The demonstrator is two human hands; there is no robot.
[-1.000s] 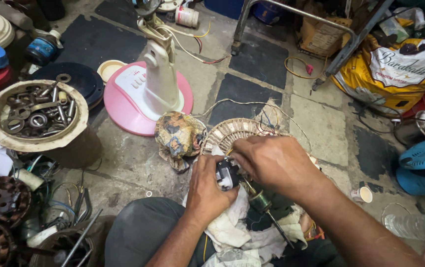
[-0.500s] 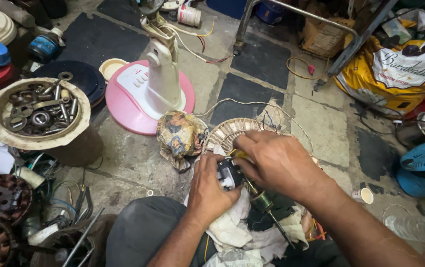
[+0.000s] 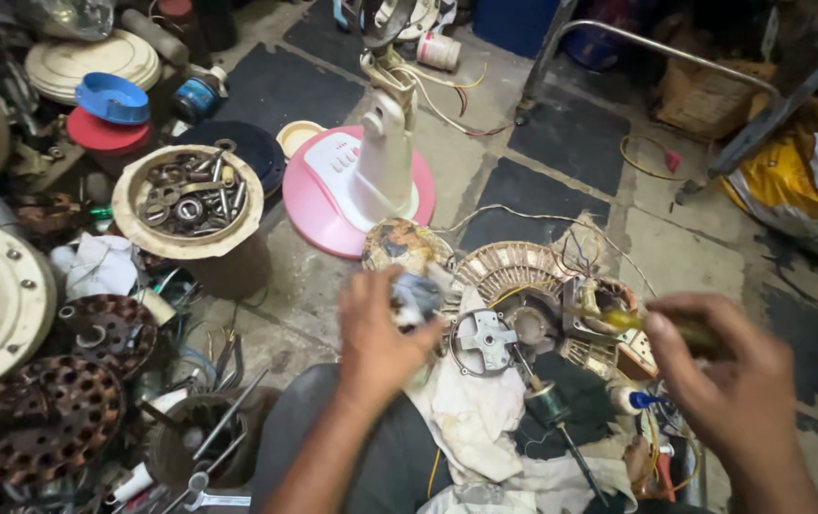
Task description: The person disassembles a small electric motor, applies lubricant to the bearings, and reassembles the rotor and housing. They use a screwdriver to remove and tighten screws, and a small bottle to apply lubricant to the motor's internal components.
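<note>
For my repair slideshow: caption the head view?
Left hand grips a small part, right hand a yellow-handled tool above a stripped fan motor.

Pink fan base (image 3: 318, 195), bowl of metal parts (image 3: 187, 202) (bearings, bolts), blue lid (image 3: 112, 97), yellow sack (image 3: 808, 190)

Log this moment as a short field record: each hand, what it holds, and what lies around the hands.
left hand: closed round a small blurred part, too blurred to name
right hand: grips a yellow-handled tool, tip toward the motor
work piece: opened fan motor on a white rag
beside it: round metal cover, loose rotor shaft
behind: pink fan base with white stand
left side: bowl of metal bits, perforated rusty discs
</note>
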